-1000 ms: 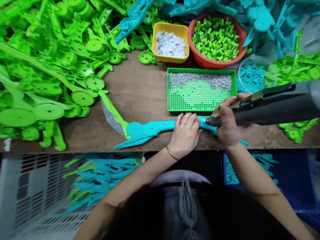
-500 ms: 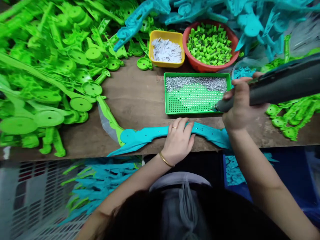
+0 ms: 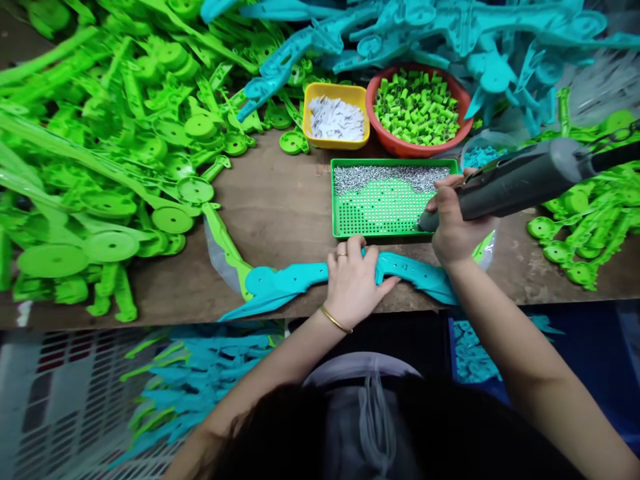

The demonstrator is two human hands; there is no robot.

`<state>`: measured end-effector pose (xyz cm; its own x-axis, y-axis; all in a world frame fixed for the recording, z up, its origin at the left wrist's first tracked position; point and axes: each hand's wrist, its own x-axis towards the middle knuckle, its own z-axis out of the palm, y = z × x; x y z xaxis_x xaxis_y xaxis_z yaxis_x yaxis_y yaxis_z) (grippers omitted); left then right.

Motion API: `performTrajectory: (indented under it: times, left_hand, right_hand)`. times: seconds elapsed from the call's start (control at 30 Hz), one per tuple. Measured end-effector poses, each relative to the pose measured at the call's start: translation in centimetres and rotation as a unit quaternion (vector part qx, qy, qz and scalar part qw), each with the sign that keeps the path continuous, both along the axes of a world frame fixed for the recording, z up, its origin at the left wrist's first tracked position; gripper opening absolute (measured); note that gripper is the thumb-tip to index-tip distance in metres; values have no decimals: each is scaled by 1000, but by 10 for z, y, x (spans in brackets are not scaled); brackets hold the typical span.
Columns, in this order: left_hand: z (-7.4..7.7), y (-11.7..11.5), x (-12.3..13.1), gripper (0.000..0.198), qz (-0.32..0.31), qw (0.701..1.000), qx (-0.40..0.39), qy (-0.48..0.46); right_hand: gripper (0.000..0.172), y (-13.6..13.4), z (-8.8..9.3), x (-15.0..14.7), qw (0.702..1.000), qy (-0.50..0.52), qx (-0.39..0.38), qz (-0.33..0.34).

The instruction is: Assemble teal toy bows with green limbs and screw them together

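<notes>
A long blue plastic bow-shaped part [image 3: 295, 280] lies along the table's front edge, with a green piece [image 3: 227, 247] at its left end. My left hand [image 3: 353, 277] is wrapped over the middle of the blue part. My right hand [image 3: 457, 227] grips a dark grey power screwdriver [image 3: 520, 180], whose tip is at the lower right of the green tray [image 3: 345, 233]. Small silver screws [image 3: 385, 179] lie along the tray's back side. Part of the blue piece's right end passes behind my right wrist.
Heaps of green parts [image 3: 113, 247] fill the left; more [image 3: 575, 233] lie right. Blue parts [image 3: 490, 33] are piled behind a yellow box [image 3: 337, 143] and a red bowl [image 3: 423, 151]. Crates with parts, one white [image 3: 75, 400] and one blue [image 3: 575, 353], stand below the table edge.
The view has shifted slightly. My right hand has lowered the screwdriver's rear and moved a little left. My left hand has shifted slightly left along the blue part.
</notes>
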<state>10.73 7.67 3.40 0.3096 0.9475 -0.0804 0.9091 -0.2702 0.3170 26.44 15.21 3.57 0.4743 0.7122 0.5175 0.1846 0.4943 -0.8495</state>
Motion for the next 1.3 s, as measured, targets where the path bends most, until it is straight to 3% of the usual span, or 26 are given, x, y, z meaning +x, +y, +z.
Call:
performTrajectory:
  times: [0.13,0.23,0.43,0.73,0.83,0.93,1.03,1.13,1.23,1.3]
  left_hand:
    - [-2,1,0,50,7,1000,-1,-24]
    - [-4,1,0,49,18,999,3,-50]
    - [-4,-1,2,50,34,998,4,-58]
    - [-7,-3,3,50,35,998,14,-57]
    - [-7,-2,2,50,32,998,5,-52]
    - [-7,-3,2,50,31,998,26,-48]
    - [-4,-6,6,42,8,996,79,-50]
    - [-1,-8,19,49,-86,989,101,-64]
    - [-2,-6,34,71,-151,983,85,-64]
    - [-5,-3,41,72,-159,982,78,-62]
  right_hand:
    - [24,-12,27,0,997,31,66,39]
    - [25,-32,37,-2,995,21,52,80]
    - [35,-62,22,-7,989,-23,-16,147]
    - [39,-61,-5,-4,978,-77,-21,194]
    - [38,-61,-3,-3,978,-89,-23,187]
    - [35,-52,12,0,984,-50,4,171]
    - [26,-28,23,6,997,-14,61,55]
    - [26,-4,16,13,997,-15,60,-46]
    - [31,7,2,17,999,-18,18,-49]
    - [32,7,-3,17,999,-9,2,-39]
